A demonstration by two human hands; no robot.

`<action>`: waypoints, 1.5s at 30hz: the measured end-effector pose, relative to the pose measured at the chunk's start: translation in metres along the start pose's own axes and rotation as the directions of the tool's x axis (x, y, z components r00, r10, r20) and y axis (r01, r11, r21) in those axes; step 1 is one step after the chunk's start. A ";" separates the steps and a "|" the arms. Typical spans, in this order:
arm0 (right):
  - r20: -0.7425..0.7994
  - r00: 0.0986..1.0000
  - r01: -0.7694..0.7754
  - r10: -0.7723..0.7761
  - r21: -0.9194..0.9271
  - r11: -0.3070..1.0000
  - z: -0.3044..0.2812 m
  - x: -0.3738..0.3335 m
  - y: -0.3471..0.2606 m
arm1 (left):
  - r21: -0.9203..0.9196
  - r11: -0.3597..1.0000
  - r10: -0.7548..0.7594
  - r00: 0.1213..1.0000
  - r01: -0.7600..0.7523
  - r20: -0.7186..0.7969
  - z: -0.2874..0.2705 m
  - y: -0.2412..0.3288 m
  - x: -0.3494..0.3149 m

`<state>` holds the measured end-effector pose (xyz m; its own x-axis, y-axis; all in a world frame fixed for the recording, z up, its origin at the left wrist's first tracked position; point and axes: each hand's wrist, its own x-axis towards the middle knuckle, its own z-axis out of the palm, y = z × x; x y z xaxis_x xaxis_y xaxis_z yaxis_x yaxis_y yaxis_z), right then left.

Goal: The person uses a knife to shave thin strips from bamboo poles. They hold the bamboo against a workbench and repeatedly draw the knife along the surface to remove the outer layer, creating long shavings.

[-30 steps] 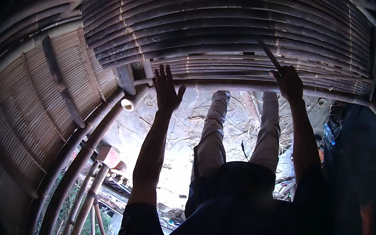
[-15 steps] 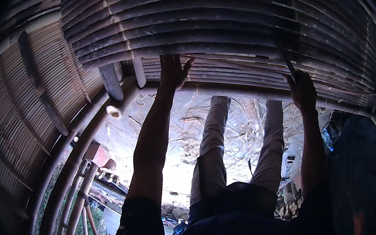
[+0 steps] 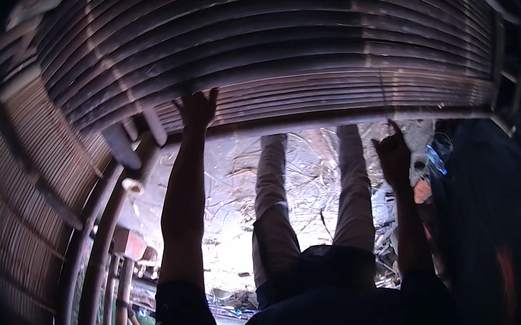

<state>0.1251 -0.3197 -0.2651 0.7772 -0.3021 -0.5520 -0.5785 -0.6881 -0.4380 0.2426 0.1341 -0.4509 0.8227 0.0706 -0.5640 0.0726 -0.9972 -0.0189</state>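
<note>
A bench-like panel of dark bamboo slats (image 3: 223, 36) spans the upper view, with narrower slats (image 3: 294, 96) along its near side. My left hand (image 3: 197, 110) has its fingers spread against the near edge of the wide slats, at the left end of the narrower ones. My right hand (image 3: 396, 159) is off the panel, just below the front bamboo pole (image 3: 336, 116). Its fingers are curled round what appears to be the dark knife seen earlier. Only a short dark piece shows above the fist; the blade is hard to make out.
A woven bamboo wall or seat section (image 3: 31, 200) and thick poles (image 3: 99, 253) stand at left. Below are my legs (image 3: 276, 190) on a pale floor littered with strips. A blue plastic item (image 3: 435, 160) lies at right, beside dark cloth (image 3: 493, 208).
My right hand has drawn down toward me, away from the slats, and the blade that stood out has become indistinct. My left hand remains at the slat edge. The view has shifted and tilted.
</note>
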 end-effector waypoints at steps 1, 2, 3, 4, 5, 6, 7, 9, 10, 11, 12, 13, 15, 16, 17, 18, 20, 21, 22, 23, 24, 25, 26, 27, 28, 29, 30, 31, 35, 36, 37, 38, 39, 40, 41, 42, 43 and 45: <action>0.012 0.997 -0.073 0.072 0.032 0.997 -0.001 -0.020 0.010 | -0.049 0.998 0.024 0.991 -0.031 -0.131 -0.005 0.012 -0.010; 0.022 0.989 -0.145 0.144 0.074 0.987 -0.001 -0.041 0.019 | -0.007 0.999 0.044 0.993 -0.045 -0.106 -0.010 0.024 -0.015; 0.026 0.987 -0.160 0.159 0.042 0.986 -0.001 -0.057 0.033 | 0.023 0.989 0.149 0.970 -0.147 -0.192 -0.009 0.037 -0.025; 0.030 0.976 -0.218 0.218 -0.003 0.976 -0.004 -0.068 0.033 | 0.068 0.968 0.252 0.928 -0.243 -0.275 -0.012 0.050 -0.036; 0.018 0.971 -0.238 0.237 0.018 0.971 -0.006 -0.073 0.035 | 0.059 0.942 0.336 0.922 -0.331 -0.193 -0.014 0.063 -0.046; -0.006 0.964 -0.266 0.266 0.045 0.963 -0.008 -0.080 0.039 | 0.047 0.901 0.434 0.894 -0.431 -0.113 -0.025 0.084 -0.054; -0.041 0.970 -0.238 0.241 0.073 0.969 -0.008 -0.078 0.044 | 0.043 0.871 0.490 0.859 -0.489 -0.148 -0.032 0.096 -0.065; -0.185 0.982 -0.035 0.033 -0.010 0.999 0.000 -0.065 0.065 | 0.088 0.847 0.531 0.842 -0.524 -0.097 -0.035 0.122 -0.073; -0.185 0.981 -0.054 0.059 0.036 0.998 -0.001 -0.062 0.070 | 0.104 0.833 0.551 0.832 -0.543 -0.067 -0.037 0.132 -0.073; -0.188 0.978 -0.075 0.089 0.078 0.994 -0.002 -0.059 0.075 | 0.120 0.847 0.526 0.850 -0.518 -0.044 -0.029 0.138 -0.071; -0.190 0.975 -0.099 0.117 0.099 0.990 -0.002 -0.057 0.076 | 0.107 0.857 0.509 0.860 -0.504 -0.028 -0.030 0.143 -0.071; -0.191 0.971 -0.122 0.143 0.120 0.985 -0.004 -0.051 0.079 | 0.094 0.868 0.491 0.871 -0.488 -0.011 -0.032 0.147 -0.071; -0.215 0.963 -0.129 0.165 0.174 0.976 -0.004 -0.036 0.086 | 0.069 0.875 0.481 0.877 -0.479 -0.013 -0.037 0.156 -0.070; -0.251 0.956 -0.114 0.152 0.160 0.981 -0.004 -0.027 0.089 | 0.087 0.877 0.475 0.880 -0.473 0.001 -0.037 0.156 -0.068; -0.287 0.948 -0.099 0.138 0.145 0.984 -0.005 -0.019 0.092 | 0.104 0.878 0.468 0.883 -0.467 0.014 -0.039 0.152 -0.066; -0.325 0.938 -0.082 0.119 0.124 0.989 -0.008 -0.007 0.094 | 0.117 0.881 0.460 0.888 -0.459 0.023 -0.038 0.149 -0.062; -0.393 0.901 -0.115 0.186 0.197 0.974 -0.013 0.017 0.090 | 0.156 0.864 0.476 0.877 -0.479 0.056 -0.043 0.145 -0.061; -0.427 0.875 -0.138 0.229 0.233 0.963 -0.016 0.028 0.096 | 0.162 0.859 0.480 0.874 -0.486 0.075 -0.051 0.152 -0.064; -0.465 0.840 -0.163 0.278 0.273 0.948 -0.019 0.038 0.104 | 0.170 0.848 0.493 0.865 -0.502 0.093 -0.056 0.160 -0.064; -0.554 0.803 -0.130 0.221 0.199 0.971 -0.006 0.053 0.125 | 0.183 0.835 0.509 0.855 -0.519 0.102 -0.060 0.169 -0.065; -0.494 0.842 -0.145 0.219 0.184 0.972 -0.006 0.069 0.123 | 0.202 0.843 0.489 0.867 -0.499 0.100 -0.061 0.168 -0.069; -0.441 0.868 -0.171 0.230 0.169 0.971 -0.008 0.079 0.121 | 0.174 0.863 0.454 0.879 -0.474 0.144 -0.066 0.176 -0.074; -0.320 0.891 -0.288 0.321 0.148 0.946 -0.011 0.083 0.121 | 0.217 0.850 0.449 0.876 -0.480 0.175 -0.060 0.175 -0.073; -0.190 0.893 -0.397 0.409 0.098 0.913 -0.013 0.086 0.123 | 0.225 0.836 0.474 0.865 -0.501 0.165 -0.059 0.181 -0.075; -0.198 0.892 -0.386 0.407 0.138 0.912 -0.014 0.085 0.131 | 0.221 0.828 0.491 0.857 -0.515 0.157 -0.057 0.188 -0.078; -0.225 0.890 -0.345 0.397 0.237 0.908 -0.014 0.079 0.137 | 0.196 0.841 0.469 0.861 -0.504 0.197 -0.061 0.201 -0.080; -0.242 0.907 -0.263 0.344 0.313 0.913 -0.017 0.076 0.146 | 0.169 0.841 0.488 0.856 -0.514 0.171 -0.055 0.200 -0.084; -0.275 0.912 -0.190 0.304 0.373 0.908 -0.027 0.068 0.154 | 0.030 0.837 0.537 0.829 -0.547 0.155 -0.055 0.209 -0.083; -0.216 0.867 -0.219 0.449 0.645 0.733 -0.122 0.053 0.178 | -0.203 0.853 0.515 0.837 -0.480 0.185 -0.056 0.235 -0.098; -0.187 0.834 -0.327 0.519 0.590 0.738 -0.143 0.060 0.198 | -0.264 0.869 0.477 0.850 -0.418 0.223 -0.060 0.237 -0.109; -0.289 0.827 -0.293 0.482 0.509 0.809 -0.164 0.075 0.224 | -0.261 0.879 0.461 0.853 -0.399 0.245 -0.063 0.237 -0.118; -0.395 0.794 -0.313 0.462 0.386 0.868 -0.171 0.095 0.270 | -0.288 0.885 0.443 0.853 -0.367 0.274 -0.074 0.248 -0.129; -0.574 0.762 -0.189 0.301 0.248 0.950 -0.198 0.115 0.303 | -0.262 0.885 0.450 0.850 -0.384 0.274 -0.070 0.241 -0.136; -0.627 0.739 -0.195 0.245 0.148 0.969 -0.231 0.135 0.337 | -0.294 0.864 0.489 0.820 -0.409 0.296 -0.079 0.251 -0.145; -0.753 0.638 -0.146 0.165 0.092 0.985 -0.269 0.161 0.356 | -0.327 0.876 0.451 0.839 -0.353 0.303 -0.080 0.249 -0.154; -0.477 0.789 -0.414 0.387 0.054 0.909 -0.330 0.183 0.334 | -0.442 0.866 0.390 0.870 -0.234 0.301 -0.075 0.240 -0.170; -0.486 0.771 -0.506 0.411 -0.076 0.859 -0.356 0.198 0.381 | -0.367 0.920 0.304 0.840 -0.136 0.450 -0.084 0.244 -0.173; -0.472 0.784 -0.569 0.402 -0.290 0.770 -0.424 0.240 0.364 | -0.442 0.896 0.251 0.874 -0.047 0.417 -0.080 0.232 -0.199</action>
<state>0.2060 -0.9228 -0.2566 0.4937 -0.8253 -0.2741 -0.8159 -0.5487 0.1824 0.1409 -0.1097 -0.2768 0.5020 -0.1997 -0.8415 0.2751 -0.8856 0.3743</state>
